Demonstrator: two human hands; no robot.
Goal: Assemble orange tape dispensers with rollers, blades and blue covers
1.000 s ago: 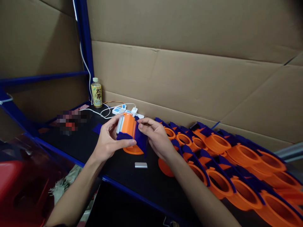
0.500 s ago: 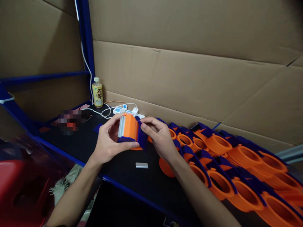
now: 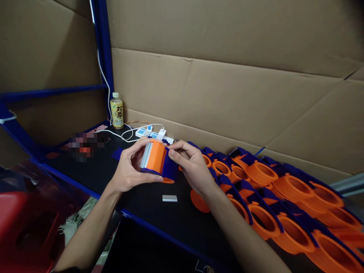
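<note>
My left hand (image 3: pixel 128 168) is wrapped round an orange and blue tape dispenser (image 3: pixel 155 157), thumb along its lower edge. A grey toothed blade strip runs down the dispenser's left side, facing my left palm. My right hand (image 3: pixel 193 163) has thumb and forefinger pinched at the upper edge of the dispenser's blue side; the exact contact is partly hidden by the fingers. Below the hands, a small grey metal strip (image 3: pixel 170 198) lies flat on the black table (image 3: pixel 148 216).
Several orange and blue tape dispensers (image 3: pixel 295 231) stand in rows on the right. A power strip (image 3: pixel 145 132) with white cables and a yellow-labelled bottle (image 3: pixel 116 110) are at the back. A red stool (image 3: pixel 17 223) is at lower left. Cardboard (image 3: pixel 227 98) walls the back.
The dispenser has tilted and dropped slightly in my hands, showing more of its blue side. Both hands keep nearly the same place and hold.
</note>
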